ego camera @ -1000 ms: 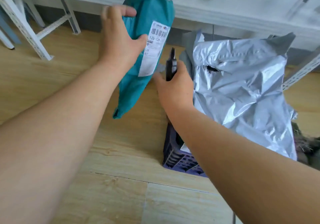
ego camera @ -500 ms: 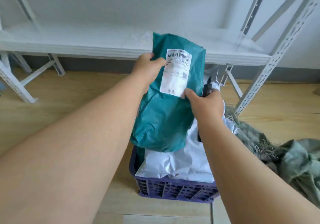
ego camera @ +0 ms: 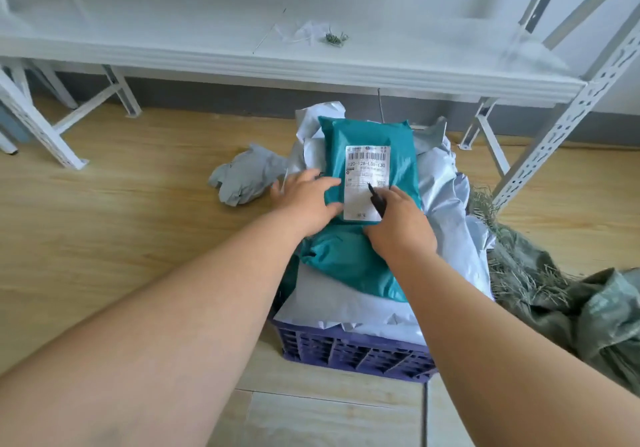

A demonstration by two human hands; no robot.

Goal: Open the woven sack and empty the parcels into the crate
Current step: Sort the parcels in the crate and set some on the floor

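Since the earlier frame the teal parcel has come down from in front of the shelf and now lies flat on the pile in the purple crate. One grey parcel lies on the floor left of the crate, so emptying appears nearly done; the woven sack lies slumped at right. The left hand presses the parcel's left edge, fingers spread wide and flat; the right hand rests at its label, fingers curled round a dark tool.
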